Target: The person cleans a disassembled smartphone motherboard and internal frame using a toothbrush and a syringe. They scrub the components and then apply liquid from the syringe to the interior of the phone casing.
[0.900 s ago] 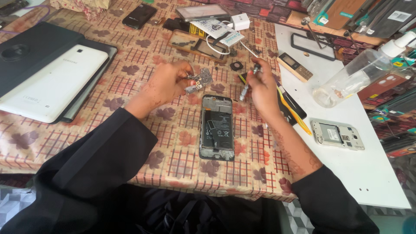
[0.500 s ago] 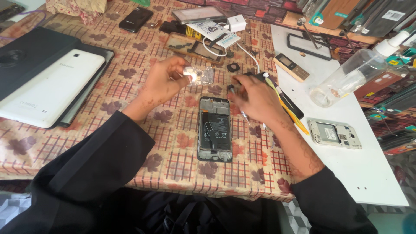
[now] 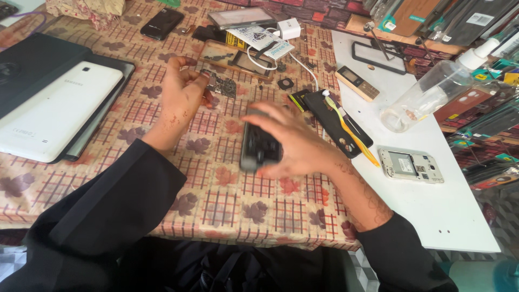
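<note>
Black opened rectangular phone body (image 3: 258,147) lies mid-table on the checked leaf-print tablecloth (image 3: 227,205), clasped under the right hand (image 3: 292,143). Beyond it, toward the far edge, the left hand (image 3: 181,97) pinches a small grey circuit board (image 3: 220,85).

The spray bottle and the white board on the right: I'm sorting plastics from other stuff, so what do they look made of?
The spray bottle looks like clear glossy plastic: you see through it, and its nozzle is opaque white. The white board seems a smooth matte sheet, perhaps laminate or plastic; its thin flat edge shows, but the core cannot be told.
</note>
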